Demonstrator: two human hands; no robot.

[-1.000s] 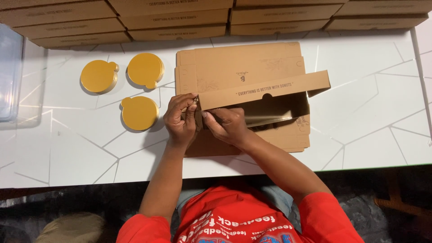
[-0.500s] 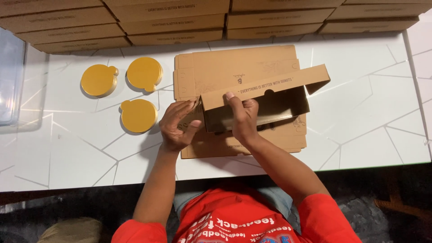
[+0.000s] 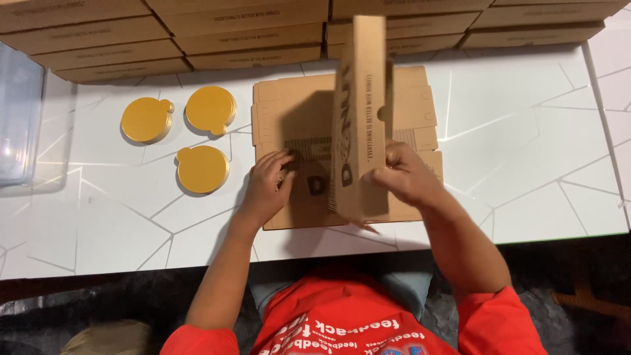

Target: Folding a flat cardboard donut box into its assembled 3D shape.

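The right hand [image 3: 402,176] curls its fingers shut around the folded brown cardboard box [image 3: 360,118], standing it on edge, while the left hand [image 3: 268,187], fingers loosely spread, steadies the flat brown cardboard sheet [image 3: 289,112] beneath.

White table [image 3: 526,131], 3 gold discs [image 3: 202,169]

**Free room and obstacles around the fingers**

Upright cardboard box [image 3: 360,118] stood between the left hand [image 3: 268,184] and right hand [image 3: 402,174], blocking direct passage across. Flat cardboard sheet [image 3: 289,112] lay under the fingers. Three gold discs [image 3: 202,169] sat just left of the left fingertips. Stacked cartons [image 3: 250,39] walled off the far side. Bare white table [image 3: 526,131] right of the right-hand fingers was open. Clear bin [image 3: 16,125] stood at far left.
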